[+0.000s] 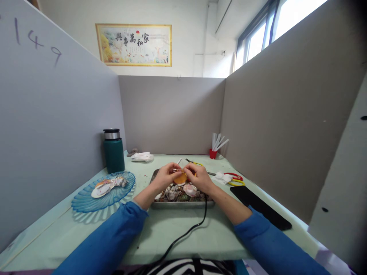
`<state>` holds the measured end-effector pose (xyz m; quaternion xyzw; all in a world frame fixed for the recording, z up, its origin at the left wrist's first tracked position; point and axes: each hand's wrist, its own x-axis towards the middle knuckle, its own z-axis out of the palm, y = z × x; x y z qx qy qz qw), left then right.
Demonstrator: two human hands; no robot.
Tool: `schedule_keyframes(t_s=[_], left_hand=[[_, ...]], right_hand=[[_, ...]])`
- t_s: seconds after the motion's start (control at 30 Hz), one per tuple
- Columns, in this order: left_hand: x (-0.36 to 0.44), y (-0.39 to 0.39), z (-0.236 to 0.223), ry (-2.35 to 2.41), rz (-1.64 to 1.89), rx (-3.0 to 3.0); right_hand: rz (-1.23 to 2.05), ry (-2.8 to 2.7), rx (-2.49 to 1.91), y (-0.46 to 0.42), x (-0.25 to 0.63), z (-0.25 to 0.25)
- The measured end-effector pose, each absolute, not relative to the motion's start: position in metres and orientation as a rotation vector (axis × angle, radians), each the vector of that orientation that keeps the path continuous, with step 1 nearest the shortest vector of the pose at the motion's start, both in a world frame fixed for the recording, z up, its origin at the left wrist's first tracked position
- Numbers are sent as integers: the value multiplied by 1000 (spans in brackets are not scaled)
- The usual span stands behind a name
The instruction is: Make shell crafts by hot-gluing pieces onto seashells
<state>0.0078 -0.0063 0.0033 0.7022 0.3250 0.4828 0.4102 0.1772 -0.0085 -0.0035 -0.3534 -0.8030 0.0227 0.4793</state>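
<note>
Above a metal tray [183, 205] of mixed seashells, my two hands meet fingertip to fingertip. My left hand [166, 176] is closed, its thumb and fingers pinching the edge of a flat, round orange shell [180, 178]. A small shiny bit shows by its fingertips, too small to name. My right hand [200, 178] is also closed, with its fingertips at the upper right of the orange shell; what they pinch is hidden. Below the hands, a pale pink scallop shell [189, 190] lies on the smaller shells. A black cord [197, 225] runs from the tray's right side toward my lap.
On the left, a blue fluted plate [82, 200] holds shells; behind it stands a green bottle [114, 156]. White tissues [142, 157] lie farther back. To the right are red-and-yellow-handled scissors [237, 180], a black slab [260, 207] and a red cup [213, 154] of white sticks. Grey partitions [172, 114] surround the table.
</note>
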Motion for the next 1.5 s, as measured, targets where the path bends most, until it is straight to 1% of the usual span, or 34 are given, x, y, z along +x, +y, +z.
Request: schedule_keyframes(t_s=[0.17,0.53,0.9,1.17,1.37,1.5], left_hand=[[8,-11,6,805,1178,1756],[6,-5,2,745,1239,1746],[3,0,-1,809,1203,1854],[6,-6,2,842,1152,1783],[7,-11,8,923,1221,1650],[7,-9,6,894,1225,1635]], right_hand=[[49,-1962,-860,-10,178,-2],[68,-1998,-853,-12,177,-2],[142,-1997,-864,-9,178,-4],[40,-1980,-883,-7,177,-6],[-27,-1991,-808,-12,175,-5],[-94,-2016,-777,-15,175,-4]])
